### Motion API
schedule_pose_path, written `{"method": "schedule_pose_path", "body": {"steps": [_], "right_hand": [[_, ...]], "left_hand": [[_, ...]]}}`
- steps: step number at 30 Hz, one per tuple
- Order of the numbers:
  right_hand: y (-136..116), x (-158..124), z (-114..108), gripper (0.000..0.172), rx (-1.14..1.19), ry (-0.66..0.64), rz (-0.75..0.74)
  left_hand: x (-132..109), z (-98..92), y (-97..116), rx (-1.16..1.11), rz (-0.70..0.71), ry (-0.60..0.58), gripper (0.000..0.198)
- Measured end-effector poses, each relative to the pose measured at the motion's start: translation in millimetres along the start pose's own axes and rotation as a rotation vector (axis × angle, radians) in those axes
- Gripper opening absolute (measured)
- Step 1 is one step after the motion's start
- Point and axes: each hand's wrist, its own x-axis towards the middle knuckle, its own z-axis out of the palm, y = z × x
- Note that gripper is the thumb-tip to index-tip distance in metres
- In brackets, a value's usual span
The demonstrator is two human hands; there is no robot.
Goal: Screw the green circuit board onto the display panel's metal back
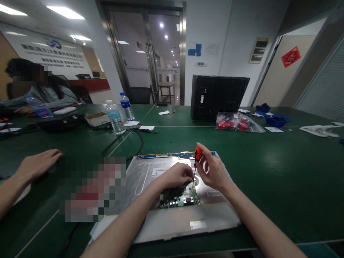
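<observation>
My right hand [212, 167] grips a small screwdriver [198, 153] by its orange and black handle. Its thin shaft points down, nearly upright, at the edge of a green circuit board [180, 199]. My left hand [177, 175] rests over the board, fingers curled together close around the screwdriver's lower end; whatever they pinch is too small to make out. Beneath the board lies a silver metal display panel [146, 179], flat on the table, with a narrow blue circuit strip [166, 155] along its far edge. Part of the board is hidden under my left hand.
The green table [271, 179] carries a black monitor [219, 96], a clear bag with red items [238, 122], blue trays [276, 120] and water bottles [115, 117]. Black cables [141, 141] run left of the panel. Another person's hand [40, 165] is at left; someone sits beyond.
</observation>
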Motion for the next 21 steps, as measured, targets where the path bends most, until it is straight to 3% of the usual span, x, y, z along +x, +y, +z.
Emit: {"method": "schedule_pose_path", "body": {"steps": [8, 16, 21], "right_hand": [[3.1, -0.7, 3.3, 0.059, -0.077, 0.062, -0.029], [-1.8, 0.1, 1.6, 0.056, -0.003, 0.022, -0.051], [0.6, 0.0, 5.5, 0.05, -0.048, 0.102, -0.04]], "left_hand": [[1.0, -0.3, -1.3, 0.014, -0.018, -0.013, 0.018], [0.8, 1.6, -5.4, 0.005, 0.019, -0.003, 0.017], [1.1, 1.0, -4.6, 0.023, -0.01, -0.013, 0.017]]}}
